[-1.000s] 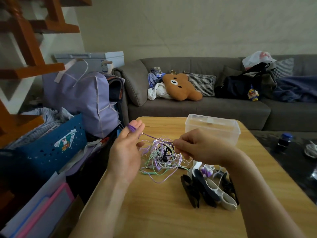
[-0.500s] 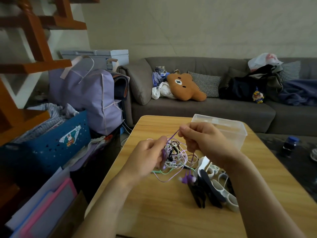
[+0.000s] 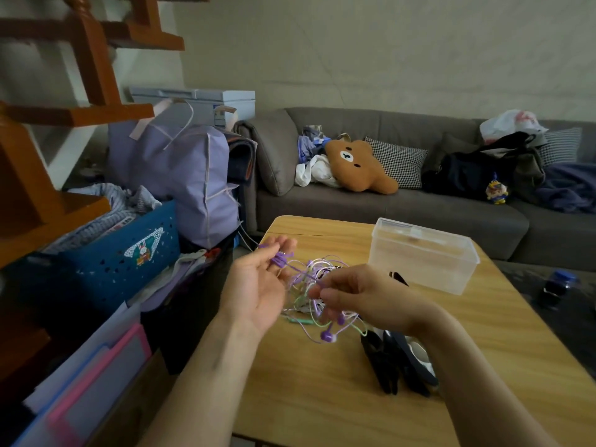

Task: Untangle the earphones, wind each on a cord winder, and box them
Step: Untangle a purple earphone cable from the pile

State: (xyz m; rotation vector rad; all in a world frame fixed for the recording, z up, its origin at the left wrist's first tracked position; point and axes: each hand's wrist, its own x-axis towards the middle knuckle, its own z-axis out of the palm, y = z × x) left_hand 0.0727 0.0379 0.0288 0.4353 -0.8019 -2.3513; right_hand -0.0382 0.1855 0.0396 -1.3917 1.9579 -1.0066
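A tangle of earphones (image 3: 309,296) with purple, green, white and black cords hangs just above the wooden table (image 3: 322,398). My left hand (image 3: 258,285) is palm up, and a purple cord end lies across its fingers. My right hand (image 3: 358,296) pinches cords at the tangle's right side. A purple earbud (image 3: 327,336) dangles below the tangle. Black and white cord winders (image 3: 400,362) lie under my right wrist, partly hidden. A clear plastic box (image 3: 422,254) stands open at the back right of the table.
A blue basket (image 3: 122,253), a lilac bag (image 3: 180,175) and folders (image 3: 90,375) crowd the table's left side. A grey sofa (image 3: 387,214) with a bear cushion (image 3: 358,166) runs behind. A dark low table with a blue-capped bottle (image 3: 558,285) is at the right.
My left hand has turned palm up and moved left with the purple cord end. My right hand has dropped lower onto the tangle. The purple earbud now dangles lower.
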